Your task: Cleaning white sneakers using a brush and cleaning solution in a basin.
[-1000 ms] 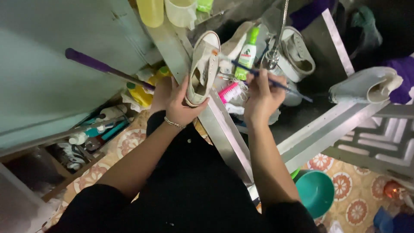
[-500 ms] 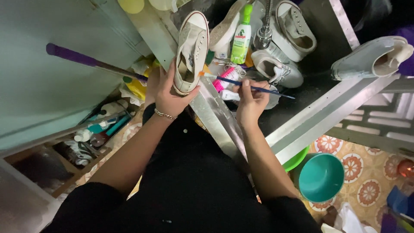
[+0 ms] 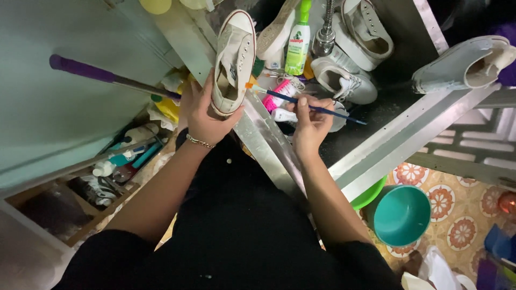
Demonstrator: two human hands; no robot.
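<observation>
**Brush tip at sneaker sidewall, sink edge crowded**

While the left hand point(image 3: 201, 115) is gripping the cream sneaker point(image 3: 232, 62) by its heel, sole turned away, upper centre of frame, the right hand point(image 3: 309, 123) is pinching a thin blue brush point(image 3: 306, 104), its orange tip just beside the shoe's side. Judgement: short strokes with the heel kept steady should be giving the cleanest result. Outward, the metal sink rim point(image 3: 269, 147) is running directly under both wrists. A green bottle point(image 3: 297, 40) and more white sneakers point(image 3: 344, 80) are crowding the upper right, leaving little room there; a teal bucket point(image 3: 400, 215) is sitting at lower right.
</observation>
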